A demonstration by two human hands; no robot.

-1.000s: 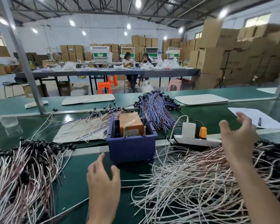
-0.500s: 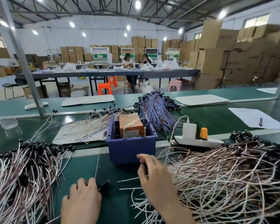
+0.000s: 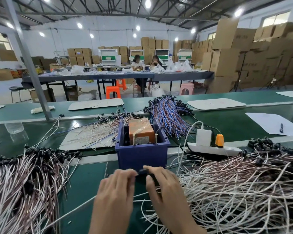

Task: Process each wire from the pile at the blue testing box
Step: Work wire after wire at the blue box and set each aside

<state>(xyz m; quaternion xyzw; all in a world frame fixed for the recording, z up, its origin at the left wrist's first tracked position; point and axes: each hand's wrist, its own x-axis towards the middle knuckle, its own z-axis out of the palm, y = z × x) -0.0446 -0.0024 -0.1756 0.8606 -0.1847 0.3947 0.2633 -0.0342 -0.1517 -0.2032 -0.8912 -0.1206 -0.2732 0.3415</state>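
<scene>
Head cam showed both hands meeting right in front of the blue testing box (image 3: 142,156), low over the green bench (image 3: 85,179). Left hand (image 3: 116,188) and right hand (image 3: 162,186) had their fingertips pinched on what looked like one wire's black connector end (image 3: 142,171), touching the box's front wall or just shy of it, hard to tell which. A thin white lead (image 3: 74,209) trailed back toward the near left, I'd guess the same wire.

Big unprocessed pile (image 3: 240,191) sat just right of the hands, and another bundle (image 3: 19,186) lay on the left. Inside the box stood an orange tester (image 3: 141,130) with two upright metal pins (image 3: 134,140).

Risk as I saw it: loose strands from the right pile lay right under the right wrist, so lifting could've dragged neighbours along and tangled them. Also those pins were skinny, so a sloppy approach might've missed contact or bent one.

Behind it, a power strip (image 3: 211,149) and a blue-red wire bunch (image 3: 167,115).
</scene>
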